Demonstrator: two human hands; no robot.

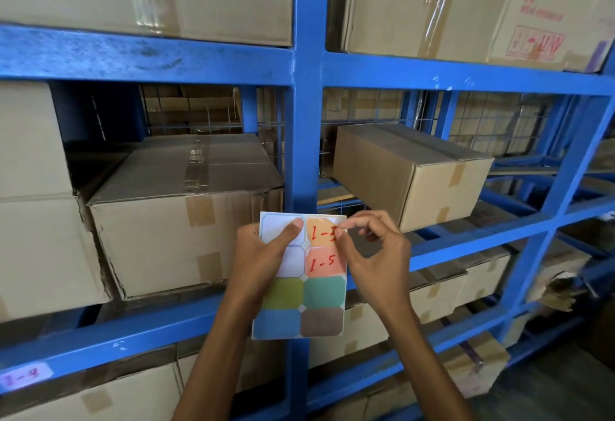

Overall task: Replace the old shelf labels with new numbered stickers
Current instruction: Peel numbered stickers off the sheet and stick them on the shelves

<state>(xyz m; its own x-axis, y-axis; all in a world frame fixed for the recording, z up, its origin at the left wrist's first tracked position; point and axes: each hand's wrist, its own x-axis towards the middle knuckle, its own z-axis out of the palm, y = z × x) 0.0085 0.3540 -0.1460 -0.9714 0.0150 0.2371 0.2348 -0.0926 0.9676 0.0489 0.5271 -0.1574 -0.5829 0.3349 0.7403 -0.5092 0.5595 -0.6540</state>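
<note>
My left hand grips a sticker sheet in front of the blue shelf upright, thumb pressed on its empty white top-left cell. The sheet carries coloured stickers in two columns. An orange sticker at the top right and a pink sticker below it bear red handwritten numbers; the pink one reads "1-5". My right hand pinches the right edge of the orange sticker with thumb and forefinger. A pink label reading "1-4" is stuck on the shelf beam at the lower left.
Blue metal racking fills the view, with taped cardboard boxes on every level. One box sits left of the upright, another box lies skewed to its right. Wire mesh backs the shelves. A torn box shows at the far right.
</note>
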